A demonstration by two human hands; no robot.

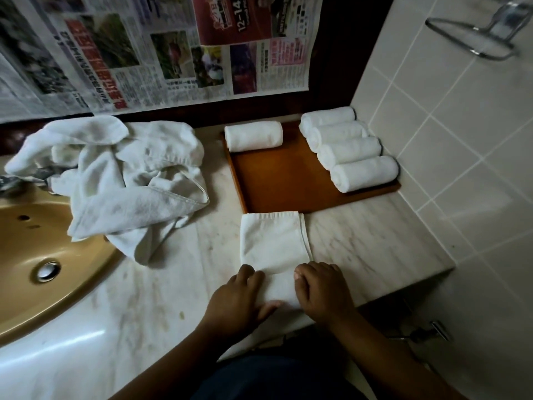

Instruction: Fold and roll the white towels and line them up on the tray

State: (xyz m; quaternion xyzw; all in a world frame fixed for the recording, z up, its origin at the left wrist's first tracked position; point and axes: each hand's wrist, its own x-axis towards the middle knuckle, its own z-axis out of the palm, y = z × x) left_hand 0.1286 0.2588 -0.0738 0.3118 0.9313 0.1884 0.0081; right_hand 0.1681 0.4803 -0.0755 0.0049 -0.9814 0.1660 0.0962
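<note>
A folded white towel (274, 243) lies flat as a long strip on the marble counter, its far end touching the wooden tray (277, 180). My left hand (239, 301) and my right hand (323, 293) grip its near end, fingers curled over the starting roll. On the tray, several rolled towels (349, 148) lie in a row along the right side. One more rolled towel (253, 136) lies at the far left corner. A heap of loose white towels (121, 174) sits to the left, by the sink.
A tan sink basin (34, 255) fills the left of the counter (375, 243). Newspaper sheets (144, 47) cover the wall behind. A tiled wall (461, 140) stands on the right, with a metal holder (476, 33) high up. The counter's edge runs just beneath my hands.
</note>
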